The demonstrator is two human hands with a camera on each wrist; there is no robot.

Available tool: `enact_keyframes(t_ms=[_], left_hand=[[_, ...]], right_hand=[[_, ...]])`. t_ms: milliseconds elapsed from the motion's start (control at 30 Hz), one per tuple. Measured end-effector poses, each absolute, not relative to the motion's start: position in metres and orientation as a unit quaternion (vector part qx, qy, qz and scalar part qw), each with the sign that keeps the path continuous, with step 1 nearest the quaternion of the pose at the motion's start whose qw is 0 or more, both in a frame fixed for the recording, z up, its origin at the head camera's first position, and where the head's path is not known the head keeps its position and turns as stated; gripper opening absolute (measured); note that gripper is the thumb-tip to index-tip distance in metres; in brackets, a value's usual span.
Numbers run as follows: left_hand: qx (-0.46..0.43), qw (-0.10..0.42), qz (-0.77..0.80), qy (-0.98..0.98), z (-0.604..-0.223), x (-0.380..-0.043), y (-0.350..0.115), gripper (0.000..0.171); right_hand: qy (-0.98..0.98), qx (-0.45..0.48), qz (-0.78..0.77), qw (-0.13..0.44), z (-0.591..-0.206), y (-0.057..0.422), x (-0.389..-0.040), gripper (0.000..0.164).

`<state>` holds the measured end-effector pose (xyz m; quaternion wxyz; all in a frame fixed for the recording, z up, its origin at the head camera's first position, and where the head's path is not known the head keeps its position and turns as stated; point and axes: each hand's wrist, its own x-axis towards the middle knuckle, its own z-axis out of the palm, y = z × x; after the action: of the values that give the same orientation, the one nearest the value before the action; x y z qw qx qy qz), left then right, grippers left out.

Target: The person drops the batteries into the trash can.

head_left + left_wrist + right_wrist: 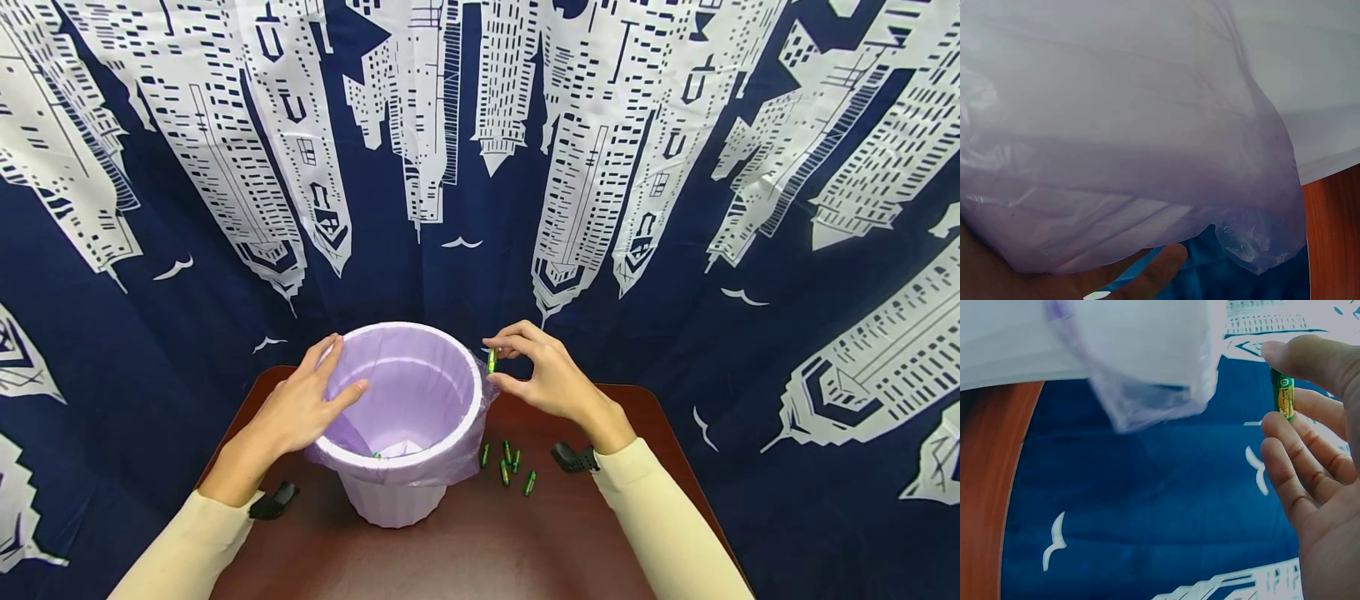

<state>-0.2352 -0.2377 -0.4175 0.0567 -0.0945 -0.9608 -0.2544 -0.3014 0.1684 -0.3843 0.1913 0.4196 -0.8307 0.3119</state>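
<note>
Between thumb and fingertips, my right hand [546, 377] pinches a green and yellow battery [492, 360], held upright just beyond the right rim of a white bin [397, 500]. The same battery [1283, 394] shows its printed label in the right wrist view. A thin purple plastic liner [408, 392] lines the bin and folds over its rim. My left hand [300, 410] rests at the bin's left rim with fingers spread, touching the liner. Low inside the bin a small green bit [377, 455] shows, mostly hidden by the front rim.
Several green batteries [505, 472] lie loose on the brown wooden table [480, 554], to the right of the bin. Behind the table hangs a dark blue curtain [450, 283] with white buildings and birds. Black straps [573, 457] sit at both wrists.
</note>
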Motion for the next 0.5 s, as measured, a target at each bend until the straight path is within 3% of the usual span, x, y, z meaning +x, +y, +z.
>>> enact_keyframes(t_ms=[500], left_hand=[[-0.097,0.067,-0.257,-0.959,-0.418,-0.235,-0.238,0.1]], right_hand=[[-0.813,0.472,0.293,0.175,-0.351,0.12,-0.318,0.036]])
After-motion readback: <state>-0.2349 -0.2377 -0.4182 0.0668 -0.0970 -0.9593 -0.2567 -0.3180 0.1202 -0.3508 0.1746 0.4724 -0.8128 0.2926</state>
